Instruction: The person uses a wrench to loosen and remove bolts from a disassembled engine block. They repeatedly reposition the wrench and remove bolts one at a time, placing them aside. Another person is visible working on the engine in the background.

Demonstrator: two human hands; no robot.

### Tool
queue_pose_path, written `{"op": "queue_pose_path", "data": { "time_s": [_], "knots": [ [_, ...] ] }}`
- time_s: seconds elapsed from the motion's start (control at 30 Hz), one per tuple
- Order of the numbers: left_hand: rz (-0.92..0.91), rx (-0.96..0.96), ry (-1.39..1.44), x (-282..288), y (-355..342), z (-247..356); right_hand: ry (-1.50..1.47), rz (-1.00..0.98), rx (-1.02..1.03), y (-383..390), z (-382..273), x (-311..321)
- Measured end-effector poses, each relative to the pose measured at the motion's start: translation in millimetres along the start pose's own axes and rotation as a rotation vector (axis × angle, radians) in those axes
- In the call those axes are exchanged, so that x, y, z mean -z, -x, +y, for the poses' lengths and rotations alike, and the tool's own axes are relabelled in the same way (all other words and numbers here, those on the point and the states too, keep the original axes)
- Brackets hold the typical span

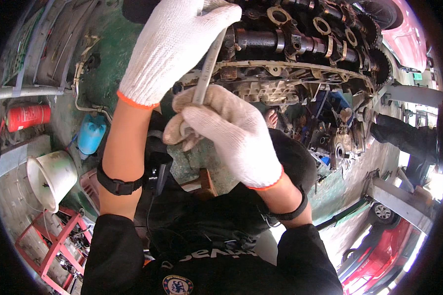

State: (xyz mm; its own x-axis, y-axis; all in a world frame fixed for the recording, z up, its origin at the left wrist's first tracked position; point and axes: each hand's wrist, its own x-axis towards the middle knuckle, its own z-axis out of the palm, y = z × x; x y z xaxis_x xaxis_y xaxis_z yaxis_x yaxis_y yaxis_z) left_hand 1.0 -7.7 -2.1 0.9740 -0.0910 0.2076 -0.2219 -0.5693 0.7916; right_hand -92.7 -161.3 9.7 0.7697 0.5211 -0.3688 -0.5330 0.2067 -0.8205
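Both hands wear white knitted gloves with orange cuffs. My left hand [174,44] is closed at the upper end of a steel wrench [207,66], its fingertips partly hidden beside the engine. Lower down, my right hand [226,130] grips the same wrench, with fingers curled round its lower end. Just beyond them lies an oily, opened engine head [305,44] with camshafts, bearing caps and dark sprockets at its right end. The wrench's upper tip is behind my left hand, so I cannot tell whether it touches the engine.
Engine parts [337,142] hang below the head. At left are a red extinguisher [28,117], blue jug [91,133], white bucket [51,179] and red metal frame [54,243]. Right are a person's dark-trousered leg [401,135], grey lift beams [398,201] and red cars [379,260].
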Motion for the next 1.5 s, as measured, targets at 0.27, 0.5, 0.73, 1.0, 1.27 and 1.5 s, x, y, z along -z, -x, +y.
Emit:
{"op": "queue_pose_path", "data": {
  "time_s": [0.27, 0.5, 0.73, 1.0, 1.27, 1.5],
  "knots": [
    [0.15, 0.342, 0.262, 6.6, 7.4, 42.7, 0.387, -0.081, 0.035, 8.3, -23.9, 12.3],
    [0.043, 0.355, 0.189, 18.9, 10.9, 53.0, 0.377, 0.384, 0.181, 17.6, -38.8, 40.3],
    [-0.049, 0.369, 0.254, 12.6, 4.6, 54.5, 0.157, 0.445, 0.374, 19.9, -37.4, 59.4],
    [0.026, 0.075, 0.028, 1.7, 5.5, 12.2, 0.201, 0.479, 0.379, 13.4, -41.0, 69.0],
    [0.001, 0.058, -0.055, 0.0, 4.7, 4.0, 0.17, 0.424, 0.47, 19.6, -48.7, 83.2],
    [0.004, 0.001, -0.009, 2.4, 3.0, 0.3, 0.139, 0.036, 0.303, 21.3, -53.9, 99.0]
  ]
}}
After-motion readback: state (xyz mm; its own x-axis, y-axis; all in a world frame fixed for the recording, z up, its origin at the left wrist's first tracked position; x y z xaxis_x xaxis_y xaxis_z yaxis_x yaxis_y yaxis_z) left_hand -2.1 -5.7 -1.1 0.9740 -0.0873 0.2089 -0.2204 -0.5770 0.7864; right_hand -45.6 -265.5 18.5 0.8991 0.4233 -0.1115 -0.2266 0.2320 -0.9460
